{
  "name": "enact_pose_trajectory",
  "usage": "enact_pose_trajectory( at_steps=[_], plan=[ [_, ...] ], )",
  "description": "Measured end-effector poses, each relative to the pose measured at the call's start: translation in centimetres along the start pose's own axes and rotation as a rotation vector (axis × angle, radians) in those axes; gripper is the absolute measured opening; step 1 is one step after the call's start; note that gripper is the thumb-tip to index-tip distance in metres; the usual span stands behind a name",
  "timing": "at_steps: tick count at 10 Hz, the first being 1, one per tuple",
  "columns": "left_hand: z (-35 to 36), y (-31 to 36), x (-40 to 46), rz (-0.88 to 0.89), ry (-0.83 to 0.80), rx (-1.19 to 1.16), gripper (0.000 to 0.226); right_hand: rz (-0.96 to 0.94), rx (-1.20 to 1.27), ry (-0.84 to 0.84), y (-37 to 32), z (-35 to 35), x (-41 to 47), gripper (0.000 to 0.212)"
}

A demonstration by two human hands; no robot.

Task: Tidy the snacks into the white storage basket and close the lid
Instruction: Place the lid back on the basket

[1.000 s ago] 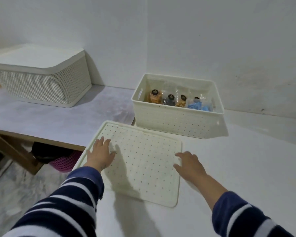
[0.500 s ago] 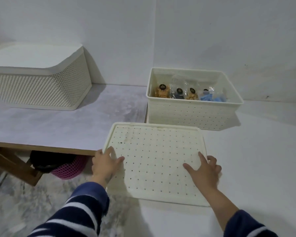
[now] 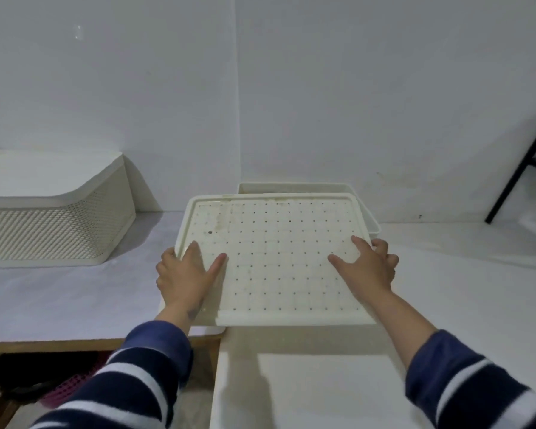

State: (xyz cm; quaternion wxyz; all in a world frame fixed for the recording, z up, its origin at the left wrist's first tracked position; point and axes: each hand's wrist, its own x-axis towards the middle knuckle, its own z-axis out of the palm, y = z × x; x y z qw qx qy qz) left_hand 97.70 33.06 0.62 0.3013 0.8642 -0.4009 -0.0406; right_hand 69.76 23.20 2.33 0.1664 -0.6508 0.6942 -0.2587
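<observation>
The white perforated lid [image 3: 279, 258] is lifted off the table and held flat in front of the white storage basket [image 3: 369, 216]. It hides nearly all of the basket and the snacks inside; only the basket's far rim and right side show. My left hand [image 3: 183, 274] grips the lid's left edge, thumb on top and fingers underneath. My right hand [image 3: 369, 267] grips the right edge the same way.
A larger lidded mesh basket [image 3: 50, 212] stands at the back left on the grey table [image 3: 59, 298]. A white table surface [image 3: 446, 289] lies to the right. A black stand leg [image 3: 520, 171] leans at far right. A pink basket [image 3: 65, 391] sits under the table.
Both hands have picked the lid up from the table and brought it up and forward in front of the basket, which now hides the snacks.
</observation>
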Motion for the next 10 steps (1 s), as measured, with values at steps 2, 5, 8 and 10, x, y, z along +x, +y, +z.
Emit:
enact_pose_trajectory(
  at_steps=[2, 5, 8, 10],
  plan=[
    [2.2, 5.9, 6.2, 0.013, -0.105, -0.066, 0.079, -0.019, -0.087, -0.094, -0.4, -2.3, 9.3, 0.07],
    [9.1, 10.8, 15.9, -0.029, -0.243, -0.127, 0.076, 0.0, -0.09, -0.211, 0.5, 0.5, 22.6, 0.063],
    [12.5, 10.8, 16.8, -0.015, -0.21, -0.02, 0.06, -0.039, -0.213, -0.218, 1.8, 4.5, 25.4, 0.062],
    [11.3, 7.5, 15.6, 0.071, -0.197, -0.255, 0.06, -0.101, -0.165, -0.443, 0.2, 0.0, 24.0, 0.068]
  ],
)
